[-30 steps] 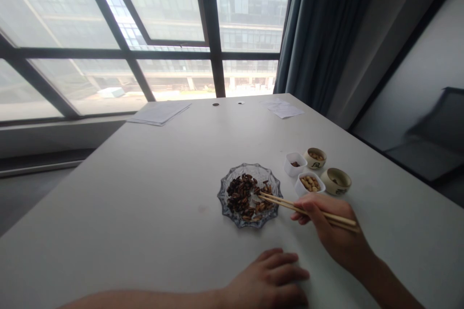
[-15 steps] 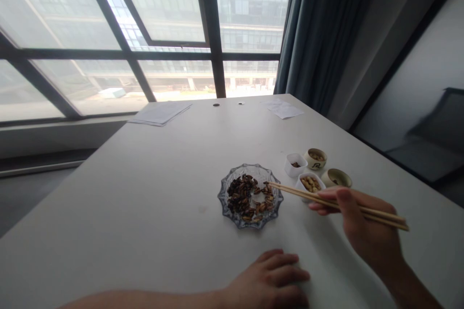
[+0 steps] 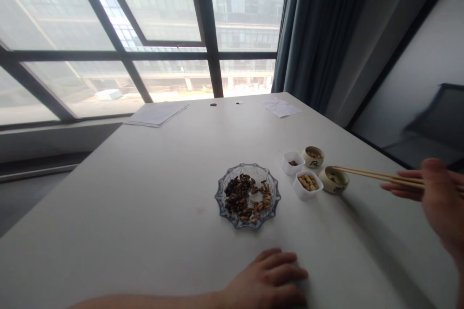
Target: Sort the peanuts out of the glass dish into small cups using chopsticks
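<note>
My right hand at the right edge grips a pair of wooden chopsticks. Their tips reach the rim of a beige ceramic cup, which has a small dark piece inside; whether the tips pinch anything is too small to tell. My left hand lies palm down on the table with its fingers stretched out, touching nothing else. Just beyond it stands a scalloped glass dish of dark brown and striped seed-like pieces. Between dish and cup is a white plastic cup of peanuts.
A second white cup with small dark bits and another beige cup with pale brown pieces stand behind. Papers and a loose sheet lie at the far end of the white table, near the window.
My right hand has moved right with the chopsticks, taking their tips from the glass dish to the front beige cup. My left hand stays in place.
</note>
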Demonstrator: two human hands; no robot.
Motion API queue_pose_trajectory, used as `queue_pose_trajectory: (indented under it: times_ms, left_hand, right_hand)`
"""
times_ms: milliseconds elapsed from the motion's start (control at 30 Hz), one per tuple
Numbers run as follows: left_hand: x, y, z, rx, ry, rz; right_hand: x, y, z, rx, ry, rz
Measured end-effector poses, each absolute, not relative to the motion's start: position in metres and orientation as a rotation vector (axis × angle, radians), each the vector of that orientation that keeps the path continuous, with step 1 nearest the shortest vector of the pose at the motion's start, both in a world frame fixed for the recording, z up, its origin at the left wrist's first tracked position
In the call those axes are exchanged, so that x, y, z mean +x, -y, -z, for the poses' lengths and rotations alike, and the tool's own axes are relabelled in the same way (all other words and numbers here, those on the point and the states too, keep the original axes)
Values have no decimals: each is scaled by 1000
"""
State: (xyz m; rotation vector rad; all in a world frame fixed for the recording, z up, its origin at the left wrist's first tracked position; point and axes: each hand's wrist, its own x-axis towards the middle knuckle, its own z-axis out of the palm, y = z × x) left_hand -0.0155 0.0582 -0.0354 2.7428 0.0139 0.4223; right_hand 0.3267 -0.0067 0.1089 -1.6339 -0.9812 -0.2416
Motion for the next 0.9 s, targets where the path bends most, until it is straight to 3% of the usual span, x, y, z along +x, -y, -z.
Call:
queue_pose_trajectory:
  times_ms: [233,567,900]
  left_hand:
    - [-15,-57,39,2740,-11,-462]
    - [-14,-57,35,2774,-11,-443]
    - [-12,-56,37,2794,-38,-524]
  right_hand:
    - [289,-5,-123,-1629,753,130]
    - [224,-26,-82,-1263,1452,-475]
    - [212,-34,-70,-1307,1548,-453]
